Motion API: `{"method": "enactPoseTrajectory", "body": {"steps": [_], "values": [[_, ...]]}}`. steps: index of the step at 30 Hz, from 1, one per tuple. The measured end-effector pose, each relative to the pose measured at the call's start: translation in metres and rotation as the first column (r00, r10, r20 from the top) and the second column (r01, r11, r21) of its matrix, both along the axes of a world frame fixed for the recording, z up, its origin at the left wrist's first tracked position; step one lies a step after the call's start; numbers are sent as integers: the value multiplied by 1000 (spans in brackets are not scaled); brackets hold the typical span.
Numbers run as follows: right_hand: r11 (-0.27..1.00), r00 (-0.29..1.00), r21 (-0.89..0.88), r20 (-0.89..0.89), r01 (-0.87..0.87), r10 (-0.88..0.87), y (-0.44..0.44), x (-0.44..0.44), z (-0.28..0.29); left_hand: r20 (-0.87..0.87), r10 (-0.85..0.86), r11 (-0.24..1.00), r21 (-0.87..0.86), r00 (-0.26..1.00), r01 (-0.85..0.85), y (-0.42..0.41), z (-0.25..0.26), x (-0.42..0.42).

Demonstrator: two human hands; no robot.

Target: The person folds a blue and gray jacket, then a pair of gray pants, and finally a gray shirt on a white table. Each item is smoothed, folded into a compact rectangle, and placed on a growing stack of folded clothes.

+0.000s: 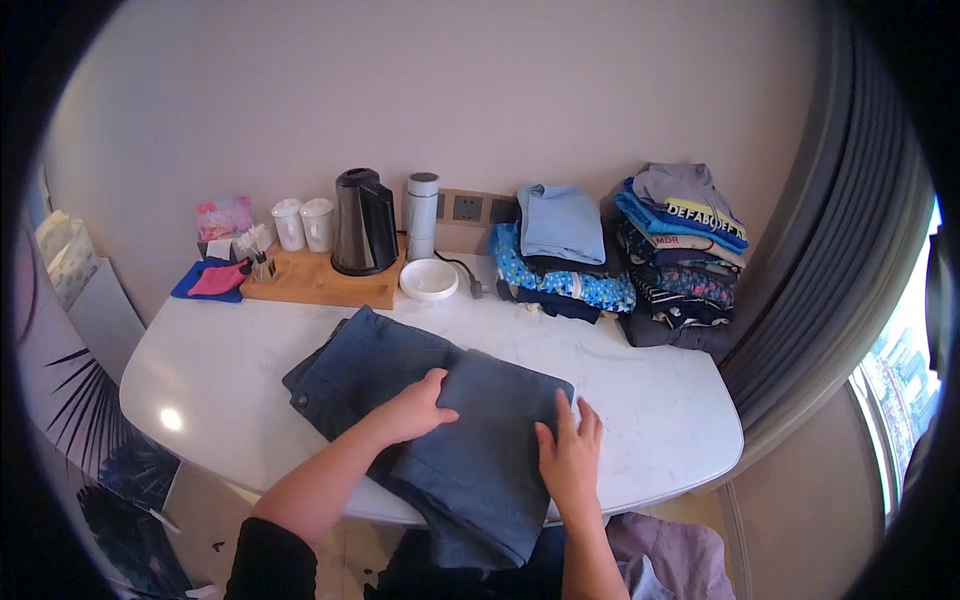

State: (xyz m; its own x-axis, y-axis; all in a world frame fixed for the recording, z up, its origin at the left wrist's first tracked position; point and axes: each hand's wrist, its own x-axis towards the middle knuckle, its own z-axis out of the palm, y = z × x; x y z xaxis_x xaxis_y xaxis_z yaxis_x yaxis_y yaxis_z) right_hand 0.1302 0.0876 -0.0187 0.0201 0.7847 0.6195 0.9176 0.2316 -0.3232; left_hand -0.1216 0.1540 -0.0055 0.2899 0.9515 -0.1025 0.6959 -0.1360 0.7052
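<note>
A pair of dark blue-grey trousers (487,427) lies partly folded across the white marble-patterned table (247,360). The waistband end, with a button, points left. One folded-over section hangs past the table's front edge towards me. My left hand (418,405) rests on the cloth near the middle fold, thumb and forefinger spread; its other fingers are mostly hidden. At the right border of the trousers, my right hand (570,450) touches the cloth with fingers apart.
Behind stand folded clothes: a shorter stack (562,247) and a taller stack (679,262). To their left are a white bowl (428,281), a bottle (422,217) and a wooden tray (330,289) bearing an electric kettle (360,225) and mugs (302,225). Loose garments (667,551) lie below the table.
</note>
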Motion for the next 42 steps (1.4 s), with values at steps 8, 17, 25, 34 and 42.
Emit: {"method": "enactPoseTrajectory", "body": {"steps": [8,17,25,34,42], "values": [[973,968,-226,234,-38,92,17,-21,-22,-585,205,905,419,785,75,-48,3,41],[936,918,-353,-375,-13,-129,-60,4,-5,-520,-138,820,417,843,391,-35,-31,40],[862,10,-92,-995,-498,-101,-57,-9,-7,-532,-172,848,349,829,400,-35,-25,45],[825,66,76,-988,-560,137,-76,-6,93,723,-293,933,72,626,353,-59,-22,98],[647,514,-178,-770,-742,378,1,-107,87,853,362,824,-482,376,299,-6,9,-16]]}}
